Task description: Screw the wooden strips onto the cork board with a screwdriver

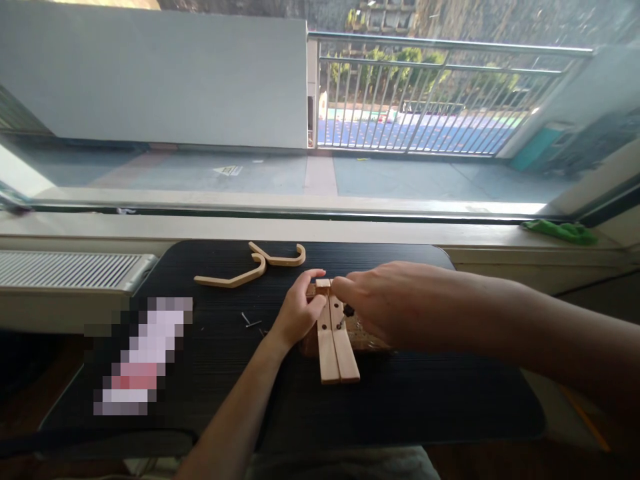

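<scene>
Two pale bent wooden pieces (330, 353) lie side by side, with dark holes in them, on top of a brown block (367, 339). My left hand (295, 313) grips their far end from the left, thumb on the near side and index finger reaching past them. From the right, my right hand (367, 297) is closed over the same end, its fingertips curled down at the wood. A small dark knob-like part (349, 311) shows beneath it, above a screw (341, 325) at one hole. What those fingers hold is hidden.
Two curved wooden hooks (235, 279) lie at the back of the black table (225, 400). Several loose screws (253, 324) rest left of my left hand. A blurred-out pale object (145, 353) lies at left. Behind stand a windowsill (240, 230) and a green cloth (560, 231).
</scene>
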Available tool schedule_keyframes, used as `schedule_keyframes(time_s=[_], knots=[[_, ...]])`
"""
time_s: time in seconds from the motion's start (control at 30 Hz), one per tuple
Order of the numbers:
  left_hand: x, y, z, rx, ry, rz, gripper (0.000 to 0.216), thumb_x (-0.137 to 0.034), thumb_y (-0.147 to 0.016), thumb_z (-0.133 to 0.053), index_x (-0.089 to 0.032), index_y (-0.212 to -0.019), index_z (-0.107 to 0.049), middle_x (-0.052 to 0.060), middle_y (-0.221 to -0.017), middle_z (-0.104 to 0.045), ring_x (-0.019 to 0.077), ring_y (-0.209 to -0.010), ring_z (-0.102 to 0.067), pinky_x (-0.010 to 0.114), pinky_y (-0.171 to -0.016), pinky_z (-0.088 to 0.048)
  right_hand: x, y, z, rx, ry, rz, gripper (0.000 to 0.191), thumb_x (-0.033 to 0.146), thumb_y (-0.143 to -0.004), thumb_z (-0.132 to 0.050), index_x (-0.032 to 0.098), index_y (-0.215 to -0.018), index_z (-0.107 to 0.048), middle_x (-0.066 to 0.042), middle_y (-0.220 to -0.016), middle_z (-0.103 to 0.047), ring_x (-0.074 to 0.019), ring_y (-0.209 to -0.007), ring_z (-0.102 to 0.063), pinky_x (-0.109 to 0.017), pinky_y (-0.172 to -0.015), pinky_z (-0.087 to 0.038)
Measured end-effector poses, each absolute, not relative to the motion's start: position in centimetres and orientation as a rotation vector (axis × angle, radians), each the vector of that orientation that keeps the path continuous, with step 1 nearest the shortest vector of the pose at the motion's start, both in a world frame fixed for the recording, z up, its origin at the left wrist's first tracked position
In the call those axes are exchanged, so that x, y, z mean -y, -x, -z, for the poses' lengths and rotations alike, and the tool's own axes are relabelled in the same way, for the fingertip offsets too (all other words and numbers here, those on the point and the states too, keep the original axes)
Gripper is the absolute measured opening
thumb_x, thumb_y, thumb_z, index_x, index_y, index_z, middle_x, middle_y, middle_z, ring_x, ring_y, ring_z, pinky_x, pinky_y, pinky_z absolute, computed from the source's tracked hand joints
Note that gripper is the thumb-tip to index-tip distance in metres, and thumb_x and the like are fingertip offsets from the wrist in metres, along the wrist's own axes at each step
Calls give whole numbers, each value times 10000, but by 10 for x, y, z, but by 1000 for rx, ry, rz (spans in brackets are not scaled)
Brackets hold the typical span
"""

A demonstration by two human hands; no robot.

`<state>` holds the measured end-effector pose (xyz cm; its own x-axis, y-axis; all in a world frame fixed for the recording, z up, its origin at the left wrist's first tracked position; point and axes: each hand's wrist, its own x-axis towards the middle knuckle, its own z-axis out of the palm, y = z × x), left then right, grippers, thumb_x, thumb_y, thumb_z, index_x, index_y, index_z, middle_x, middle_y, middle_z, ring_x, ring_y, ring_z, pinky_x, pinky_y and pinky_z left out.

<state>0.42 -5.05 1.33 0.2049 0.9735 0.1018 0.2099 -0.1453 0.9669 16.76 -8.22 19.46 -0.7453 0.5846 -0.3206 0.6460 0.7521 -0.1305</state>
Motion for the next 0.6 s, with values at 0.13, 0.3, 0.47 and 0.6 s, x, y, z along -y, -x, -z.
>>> schedule_keyframes(time_s=[0.13, 0.3, 0.47, 0.6], knots=[[50, -11, -7, -1177, -1662, -1061, 401, -73, -653, -617, -160, -1044, -636, 94, -1087, -685, 236, -1044, -634, 389, -975, -492, 81, -168, -198, -2666, -1044, 489, 176, 102, -865, -598, 163, -1025, -637, -66, -912, -733, -153, -635, -635, -268, -507, -374], [48, -17, -6, -1262, -1687, -1062, 318, -40, -643, -637, -189, -923, -658, 43, -942, -697, 213, -930, -641, 363, -878, -514, 77, -168, -196, -2700, -1032, 545, 161, 78, -840, -588, 179, -955, -638, -42, -834, -726, -124, -559, -601, -257, -475, -333], [51, -18, -4, -1242, -1689, -1080, 241, -90, -647, -701, -181, -861, -636, 31, -890, -672, 204, -888, -631, 339, -825, -504, 75, -168, -192, -2739, -986, 503, 179, 65, -865, -485, 163, -940, -613, -28, -793, -690, -129, -577, -596, -257, -487, -345], [53, -18, -4, -1243, -1695, -1084, 187, -132, -673, -715, -182, -828, -622, 23, -869, -658, 194, -864, -619, 328, -805, -496, 77, -167, -189, -2698, -955, 467, 234, 30, -855, -476, 148, -1006, -611, -66, -927, -708, -160, -729, -643, -267, -572, -403]])
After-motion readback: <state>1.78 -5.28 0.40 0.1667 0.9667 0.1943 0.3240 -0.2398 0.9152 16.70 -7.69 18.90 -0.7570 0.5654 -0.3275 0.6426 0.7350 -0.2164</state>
